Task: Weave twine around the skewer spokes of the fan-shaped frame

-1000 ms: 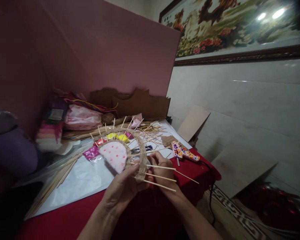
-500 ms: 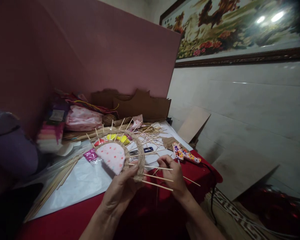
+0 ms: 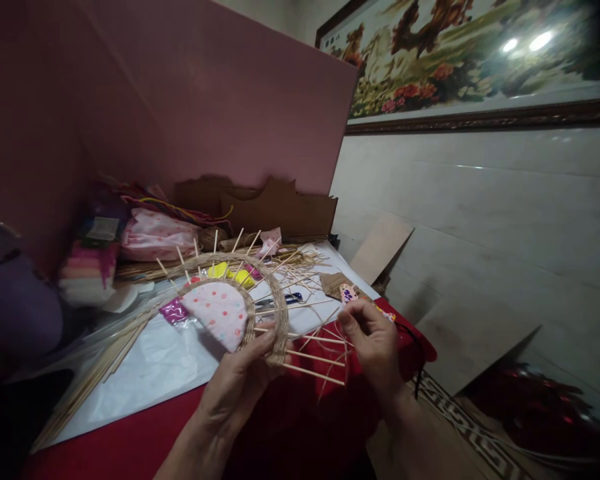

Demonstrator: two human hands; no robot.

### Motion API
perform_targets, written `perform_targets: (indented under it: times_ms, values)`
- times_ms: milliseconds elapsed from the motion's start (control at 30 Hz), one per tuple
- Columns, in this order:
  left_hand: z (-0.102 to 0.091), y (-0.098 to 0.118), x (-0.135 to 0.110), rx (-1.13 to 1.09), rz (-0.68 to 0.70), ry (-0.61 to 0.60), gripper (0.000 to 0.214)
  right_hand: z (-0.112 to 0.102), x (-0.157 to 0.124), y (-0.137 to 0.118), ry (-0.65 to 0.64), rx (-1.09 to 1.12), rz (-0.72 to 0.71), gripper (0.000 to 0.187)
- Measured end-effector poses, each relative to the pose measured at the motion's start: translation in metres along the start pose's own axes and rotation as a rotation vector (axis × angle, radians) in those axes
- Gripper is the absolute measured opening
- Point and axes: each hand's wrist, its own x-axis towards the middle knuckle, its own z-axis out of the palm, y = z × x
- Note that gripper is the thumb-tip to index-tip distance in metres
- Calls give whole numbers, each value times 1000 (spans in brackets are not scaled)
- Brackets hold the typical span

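Note:
My left hand (image 3: pixel 243 380) is closed on the lower right end of a half-round twine-and-stick piece (image 3: pixel 281 313), thumb on its front. The piece has a pale dotted fabric centre (image 3: pixel 217 310), an inner and an outer twine band, and thin wooden sticks (image 3: pixel 315 358) fanning outward. My right hand (image 3: pixel 375 337) is pinched just right of the stick tips. A thin strand of twine (image 3: pixel 330 341) runs from the piece to its fingertips. Behind that hand lies a flower-patterned glue gun (image 3: pixel 349 293), mostly hidden.
A blue utility knife (image 3: pixel 293 298) lies on white paper behind the piece. Bundled sticks (image 3: pixel 95 373) lie on a plastic bag at left. Twine scraps, folded fabric (image 3: pixel 155 233) and cardboard (image 3: pixel 275 207) sit at the back. A dark cord hangs off the red-covered table's right edge.
My right hand has moved right and slightly up, away from the sticks, and now covers much of the glue gun. My left hand keeps its hold; the view has shifted slightly.

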Motion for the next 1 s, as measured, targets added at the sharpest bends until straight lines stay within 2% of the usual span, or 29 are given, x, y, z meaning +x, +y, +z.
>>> perform_targets:
  times_ms: [67,200,267,433,700,867,1000]
  values:
    - [0,0,-1,3,-5,-16,18,7,0,6,39,46,81,25]
    - [-3,-1,0,-8,-12,-41,19,14,-3,16,131,35,90,23]
    - [-3,-1,0,-14,-16,-53,20,17,-2,21,102,0,90,24]
    - [2,0,-4,-29,-35,-110,17,29,0,34,-62,-76,166,27]
    - [0,1,-2,3,-62,-136,20,41,-2,35,-69,-145,154,26]
    - [-1,1,-2,24,-54,-104,27,31,1,31,106,-76,62,24]
    - [-2,1,0,-20,-11,-64,22,15,-3,20,269,-93,-75,15]
